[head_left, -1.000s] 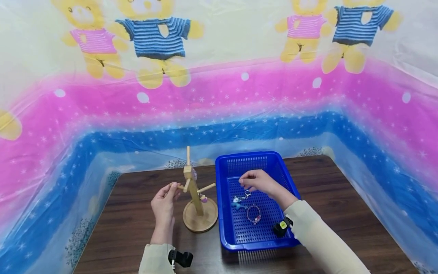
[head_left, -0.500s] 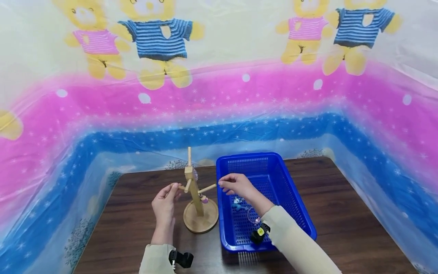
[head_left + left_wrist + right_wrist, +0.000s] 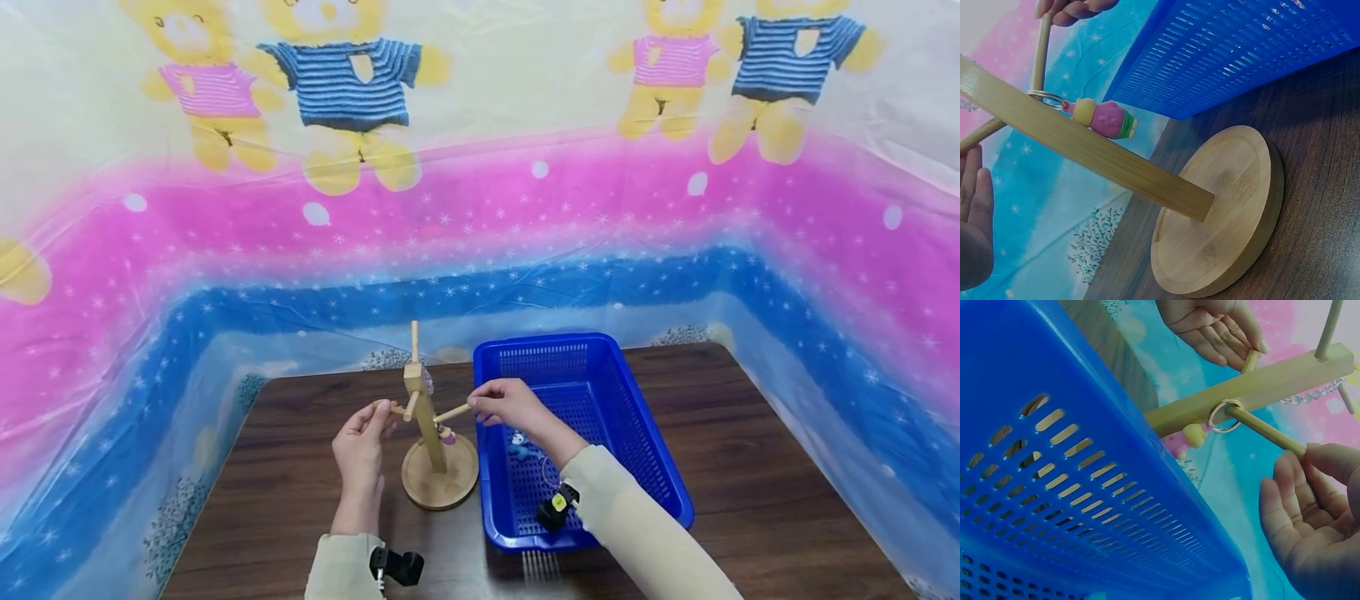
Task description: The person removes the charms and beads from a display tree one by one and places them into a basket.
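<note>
A wooden stand (image 3: 427,429) with several pegs rises from a round base (image 3: 1222,206). My left hand (image 3: 357,454) pinches the end of its left peg (image 3: 398,409) between thumb and fingers. Thumb and forefinger of my right hand (image 3: 517,406) pinch the tip of the right peg (image 3: 1269,431). By its metal ring, a keychain with a pink and green figure (image 3: 1105,117) hangs from that right peg, close to the post. A clear beaded bracelet (image 3: 1316,394) hangs higher up, behind the post.
To the right of the stand is a blue plastic basket (image 3: 483,500) with slotted walls. Inside it lie a blue figure keychain (image 3: 519,448) and a thin beaded bracelet (image 3: 549,472), partly hidden by the right arm. Both stand on a dark wooden table (image 3: 300,475), with a printed cloth behind.
My right hand has moved left from over the basket to the right peg's tip and now pinches it. The basket's right side shifted slightly outward. The left hand stays on its peg.
</note>
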{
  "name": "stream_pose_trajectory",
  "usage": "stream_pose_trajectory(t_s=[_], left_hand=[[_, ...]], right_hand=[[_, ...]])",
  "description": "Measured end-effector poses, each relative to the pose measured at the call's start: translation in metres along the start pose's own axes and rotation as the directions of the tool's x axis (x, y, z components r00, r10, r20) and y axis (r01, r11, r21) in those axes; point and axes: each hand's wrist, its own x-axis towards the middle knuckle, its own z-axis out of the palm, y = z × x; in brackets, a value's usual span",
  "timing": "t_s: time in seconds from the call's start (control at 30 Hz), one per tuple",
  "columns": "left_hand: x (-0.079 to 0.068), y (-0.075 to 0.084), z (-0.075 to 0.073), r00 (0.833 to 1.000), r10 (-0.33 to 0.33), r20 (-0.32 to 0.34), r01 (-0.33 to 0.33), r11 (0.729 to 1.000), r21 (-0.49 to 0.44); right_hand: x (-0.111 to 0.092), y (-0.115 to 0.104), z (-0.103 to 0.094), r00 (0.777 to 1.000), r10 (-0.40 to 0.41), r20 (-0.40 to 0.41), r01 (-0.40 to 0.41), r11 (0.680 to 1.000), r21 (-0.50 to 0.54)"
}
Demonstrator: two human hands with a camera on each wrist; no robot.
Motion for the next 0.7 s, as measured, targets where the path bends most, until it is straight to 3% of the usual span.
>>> stream_pose_trajectory(t_s=[0.27, 0.37, 0.7], left_hand=[[0.002, -0.002, 0.000, 1.000, -0.011, 0.001, 0.011, 0.999, -0.030], [0.003, -0.002, 0.001, 1.000, -0.024, 0.003, 0.024, 0.998, -0.051], [0.015, 0.001, 0.008, 0.998, -0.067, -0.013, 0.067, 0.997, 0.030]], right_hand=[[-0.001, 0.002, 0.000, 0.999, -0.017, 0.029, 0.016, 0.999, 0.043], [-0.002, 0.003, -0.002, 0.998, -0.024, 0.054, 0.022, 1.000, 0.022], [-0.011, 0.001, -0.002, 0.979, -0.086, 0.187, 0.104, 0.990, -0.094]])
